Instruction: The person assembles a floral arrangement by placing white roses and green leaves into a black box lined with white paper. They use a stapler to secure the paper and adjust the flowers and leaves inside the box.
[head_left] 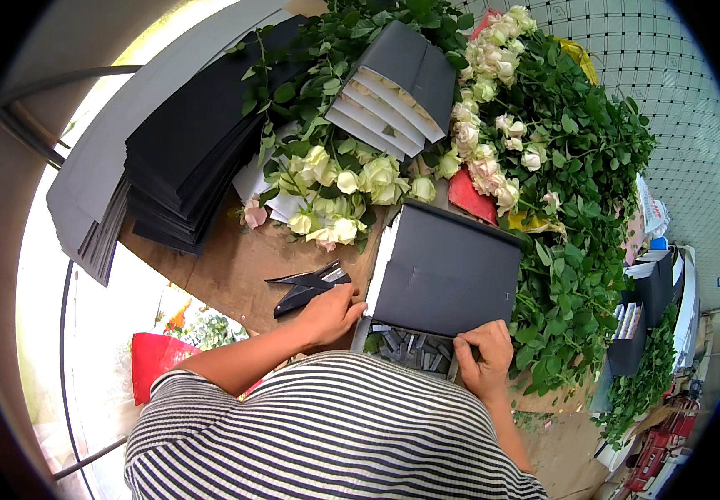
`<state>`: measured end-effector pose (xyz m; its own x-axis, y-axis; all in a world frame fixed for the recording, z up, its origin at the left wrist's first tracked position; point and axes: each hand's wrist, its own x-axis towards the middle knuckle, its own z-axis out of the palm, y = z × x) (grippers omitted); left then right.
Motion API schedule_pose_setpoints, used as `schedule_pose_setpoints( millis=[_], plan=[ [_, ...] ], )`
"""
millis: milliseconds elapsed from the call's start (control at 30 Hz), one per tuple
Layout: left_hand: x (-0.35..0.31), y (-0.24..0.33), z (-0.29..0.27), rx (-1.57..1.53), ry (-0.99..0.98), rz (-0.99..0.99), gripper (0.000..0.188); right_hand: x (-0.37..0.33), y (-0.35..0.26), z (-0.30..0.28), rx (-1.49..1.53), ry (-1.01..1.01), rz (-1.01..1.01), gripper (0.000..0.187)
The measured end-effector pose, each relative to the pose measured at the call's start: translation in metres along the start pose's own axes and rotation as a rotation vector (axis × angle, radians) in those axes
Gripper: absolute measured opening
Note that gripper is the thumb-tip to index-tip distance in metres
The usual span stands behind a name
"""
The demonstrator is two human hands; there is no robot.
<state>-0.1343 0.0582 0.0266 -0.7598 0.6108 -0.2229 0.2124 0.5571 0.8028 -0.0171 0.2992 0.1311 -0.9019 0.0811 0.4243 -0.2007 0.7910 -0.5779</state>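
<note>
On the brown wooden counter (235, 279), a flat black cardboard packet (451, 271) lies between the left hand (328, 315), its fingers loosely bent beside a black metal stapler (314, 289), and the right hand (486, 357), its fingers curled nearly closed; whether either grips anything, I cannot tell. Leafy, cream-white roses (347, 183) crowd behind; a white, dark-gridded surface (668, 75) spreads beyond.

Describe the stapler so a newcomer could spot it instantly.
On the brown wooden table, find the person's left hand. The stapler lies just beyond it, left of the dark rectangular package. Unlike the flat black sheets farther left, it's small and angled, with a silvery strip.
</note>
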Motion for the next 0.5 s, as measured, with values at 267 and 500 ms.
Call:
schedule_pose_setpoints(
  millis=[267,500],
  plan=[
    [0.017,-0.01,0.016,-0.493,-0.155,-0.138,0.055,-0.02,0.011,-0.008,0.433,0.337,0.236,0.004],
    [0.033,0.012,0.001,-0.975,-0.378,-0.329,0.073,-0.128,0.068,0.003,1.267,0.643,1.174,0.055]
  ],
)
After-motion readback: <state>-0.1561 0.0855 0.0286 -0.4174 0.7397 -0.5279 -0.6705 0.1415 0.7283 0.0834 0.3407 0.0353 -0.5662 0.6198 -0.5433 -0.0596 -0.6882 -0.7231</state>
